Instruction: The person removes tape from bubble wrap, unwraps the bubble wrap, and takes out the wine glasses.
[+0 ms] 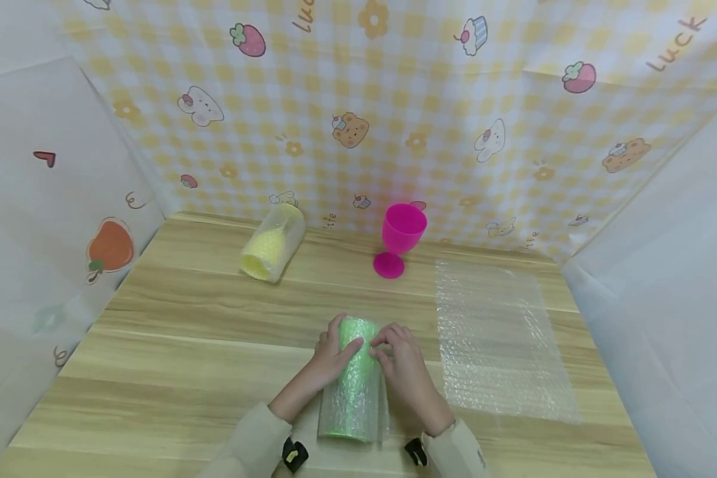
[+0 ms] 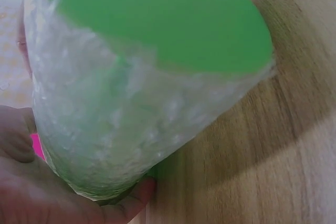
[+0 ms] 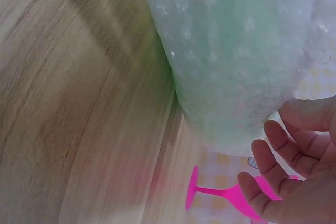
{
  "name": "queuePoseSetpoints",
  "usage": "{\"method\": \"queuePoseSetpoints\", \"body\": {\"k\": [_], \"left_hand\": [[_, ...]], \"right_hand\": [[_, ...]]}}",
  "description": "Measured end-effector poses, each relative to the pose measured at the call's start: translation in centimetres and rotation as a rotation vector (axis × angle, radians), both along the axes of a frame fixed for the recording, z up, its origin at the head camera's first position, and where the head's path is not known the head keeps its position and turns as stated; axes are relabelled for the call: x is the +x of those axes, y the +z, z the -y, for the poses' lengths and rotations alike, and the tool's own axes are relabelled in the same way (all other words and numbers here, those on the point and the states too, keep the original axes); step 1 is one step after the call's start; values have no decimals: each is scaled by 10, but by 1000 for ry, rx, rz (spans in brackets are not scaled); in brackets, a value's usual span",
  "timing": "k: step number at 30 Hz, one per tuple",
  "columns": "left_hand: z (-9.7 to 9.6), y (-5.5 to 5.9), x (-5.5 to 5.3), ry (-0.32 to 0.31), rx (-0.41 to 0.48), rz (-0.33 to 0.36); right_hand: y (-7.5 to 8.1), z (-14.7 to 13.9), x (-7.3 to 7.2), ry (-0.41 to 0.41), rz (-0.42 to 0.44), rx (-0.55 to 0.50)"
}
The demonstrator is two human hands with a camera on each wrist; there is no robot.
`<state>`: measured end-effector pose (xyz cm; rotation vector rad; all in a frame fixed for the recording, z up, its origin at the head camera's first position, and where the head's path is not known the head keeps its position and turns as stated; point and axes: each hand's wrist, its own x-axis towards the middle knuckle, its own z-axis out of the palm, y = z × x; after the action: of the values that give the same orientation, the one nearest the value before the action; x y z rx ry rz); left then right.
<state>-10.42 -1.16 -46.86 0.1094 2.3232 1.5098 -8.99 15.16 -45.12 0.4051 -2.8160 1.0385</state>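
A green goblet lies on its side, rolled in bubble wrap, at the front middle of the table. Its round green base fills the top of the left wrist view. My left hand grips the roll near its far end, thumb on top and fingers along the left side. On the other side, my right hand pinches the edge of the wrap between thumb and index finger. In the right wrist view the other fingers are loosely bent beside the roll.
A pink goblet stands upright at the back middle. Left of it lies a yellow goblet rolled in bubble wrap. A flat bubble wrap sheet covers part of the right side. A patterned cloth hangs behind the wooden table.
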Motion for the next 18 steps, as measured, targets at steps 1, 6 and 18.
{"method": "queuePoseSetpoints", "body": {"k": [1, 6, 18], "left_hand": [[0, 0, 0, -1, 2, 0], [0, 0, 0, -9, 7, -6], [3, -2, 1, -19, 19, -19]], "right_hand": [[1, 0, 0, 2, 9, -2], [2, -2, -2, 12, 50, -19], [-3, 1, 3, -23, -2, -60]]}}
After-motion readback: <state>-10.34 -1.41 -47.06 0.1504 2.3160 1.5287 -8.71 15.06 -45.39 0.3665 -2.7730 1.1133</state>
